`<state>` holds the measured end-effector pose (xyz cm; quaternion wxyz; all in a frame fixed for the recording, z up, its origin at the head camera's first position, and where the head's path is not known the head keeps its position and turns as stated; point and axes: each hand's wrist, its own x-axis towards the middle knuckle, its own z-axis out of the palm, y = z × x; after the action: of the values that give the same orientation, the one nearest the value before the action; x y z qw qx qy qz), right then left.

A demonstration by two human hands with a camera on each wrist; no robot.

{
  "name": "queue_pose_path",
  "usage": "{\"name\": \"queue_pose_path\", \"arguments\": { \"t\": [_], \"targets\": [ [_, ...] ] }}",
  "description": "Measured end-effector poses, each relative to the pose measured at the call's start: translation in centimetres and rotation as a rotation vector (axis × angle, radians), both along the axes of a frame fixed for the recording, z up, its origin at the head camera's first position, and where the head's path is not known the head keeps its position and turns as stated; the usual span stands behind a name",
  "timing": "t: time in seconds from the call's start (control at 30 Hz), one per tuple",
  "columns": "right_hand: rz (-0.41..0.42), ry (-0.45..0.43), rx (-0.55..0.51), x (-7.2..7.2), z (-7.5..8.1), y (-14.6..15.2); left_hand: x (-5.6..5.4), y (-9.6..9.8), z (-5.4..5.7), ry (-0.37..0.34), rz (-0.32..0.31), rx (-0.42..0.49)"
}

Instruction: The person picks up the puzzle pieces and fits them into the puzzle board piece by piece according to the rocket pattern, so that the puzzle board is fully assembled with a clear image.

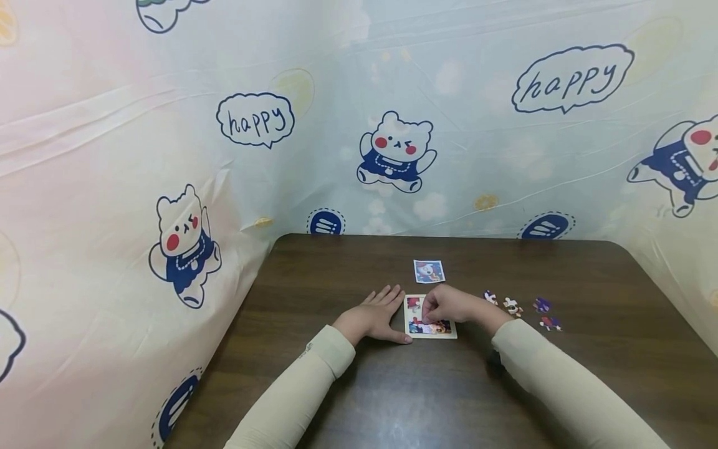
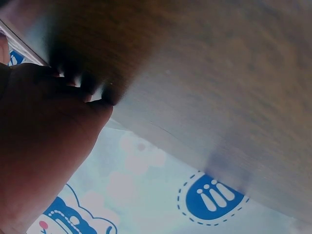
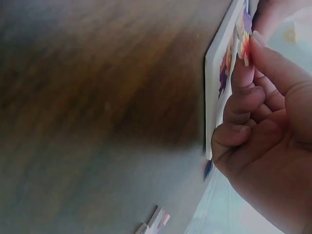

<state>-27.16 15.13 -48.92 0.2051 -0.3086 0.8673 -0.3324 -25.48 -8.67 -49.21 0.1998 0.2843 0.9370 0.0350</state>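
Note:
On the brown table lies a small jigsaw tray (image 1: 434, 337) with a pale rim. Colourful pieces (image 1: 441, 327) fill its lower part, and a reddish piece (image 1: 414, 303) shows at its upper left. My left hand (image 1: 374, 317) rests palm down left of the tray, fingers spread, thumb at the tray's lower left corner. Over the tray, my right hand (image 1: 449, 304) covers part of it. In the right wrist view, its thumb and index finger pinch a jigsaw piece (image 3: 243, 39) coloured red, yellow and purple. The left wrist view shows mainly the dark side of my left hand (image 2: 48, 126).
Several loose jigsaw pieces (image 1: 512, 305) are scattered on the table right of the tray. Beyond the tray lies a small square picture card (image 1: 429, 272). Patterned cloth (image 1: 336, 125) hangs behind the table (image 1: 336, 262) and at its sides.

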Motion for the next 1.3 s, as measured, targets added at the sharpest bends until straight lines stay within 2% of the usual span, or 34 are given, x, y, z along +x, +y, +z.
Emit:
{"name": "queue_pose_path", "arguments": {
  "t": [0.2,0.43,0.7,0.9,0.97,1.3],
  "targets": [
    [-0.007,0.044,0.032,0.1,-0.2,-0.3,0.1,0.1,0.0,0.024,-0.015,0.004],
    [-0.044,0.049,0.06,0.3,-0.5,-0.4,-0.2,0.2,-0.3,0.005,0.01,0.001],
    [-0.036,0.063,0.055,0.4,-0.3,-0.1,-1.0,0.1,-1.7,0.003,0.023,-0.005],
    [-0.017,0.045,0.041,0.5,-0.2,0.2,-0.8,0.1,-1.4,0.006,0.018,0.005],
    [-0.008,0.037,0.039,0.4,-0.3,0.2,-0.5,0.1,-1.0,0.0,0.021,0.01],
    [-0.003,0.029,0.049,0.3,-0.3,0.2,-0.8,0.1,-1.3,-0.009,0.024,0.01]
  ]
}}
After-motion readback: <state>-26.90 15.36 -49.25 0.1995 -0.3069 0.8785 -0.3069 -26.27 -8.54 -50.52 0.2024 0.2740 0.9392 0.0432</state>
